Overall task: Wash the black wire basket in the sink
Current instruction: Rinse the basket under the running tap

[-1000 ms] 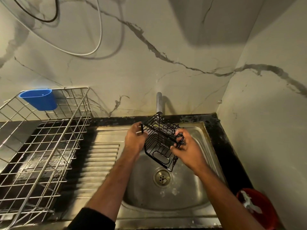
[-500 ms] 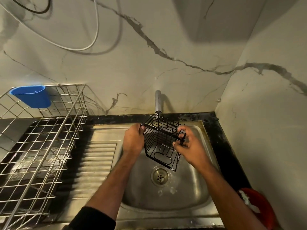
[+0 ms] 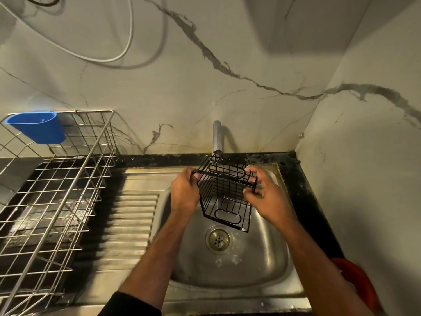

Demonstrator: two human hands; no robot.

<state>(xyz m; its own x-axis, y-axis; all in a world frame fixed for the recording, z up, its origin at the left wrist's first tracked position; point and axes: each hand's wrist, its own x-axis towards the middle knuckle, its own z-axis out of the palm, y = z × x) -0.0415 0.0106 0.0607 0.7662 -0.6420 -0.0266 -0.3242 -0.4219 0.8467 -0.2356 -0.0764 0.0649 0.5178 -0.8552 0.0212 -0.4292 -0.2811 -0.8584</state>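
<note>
Far left: steel wire dish rack (image 3: 52, 192) on the counter, blue plastic cup (image 3: 37, 127) hooked on its back rim. Next right, ribbed drainboard (image 3: 134, 215), then the steel sink (image 3: 230, 265) with the drain (image 3: 219, 240) in its floor. Left hand (image 3: 185, 192) grips the left end of the black wire basket (image 3: 225, 195), fingers curled round the top rim bar, thumb on the near side. Basket is held in the air over the sink basin, just under the tap spout (image 3: 216, 137), tilted so its open top faces the back wall and its base faces the camera; not touching the sink floor. Right hand (image 3: 265, 197) pinches the right end of the rim, fingers curled over the wire, thumb under. No water stream visible from the tap; cannot tell if the basket is wet. Far right bottom: a red object (image 3: 355, 283), partly hidden by the forearm. Handling judgement: thin coated wire, so likely light and rigid, won't flex under a two-hand hold; coated wire gets slick when wet or soapy. Best hold is the thicker rim bar at both short ends, as now, leaving the mesh sides and base open for rinsing. Risk: slipping and dropping into the basin, low damage.
</note>
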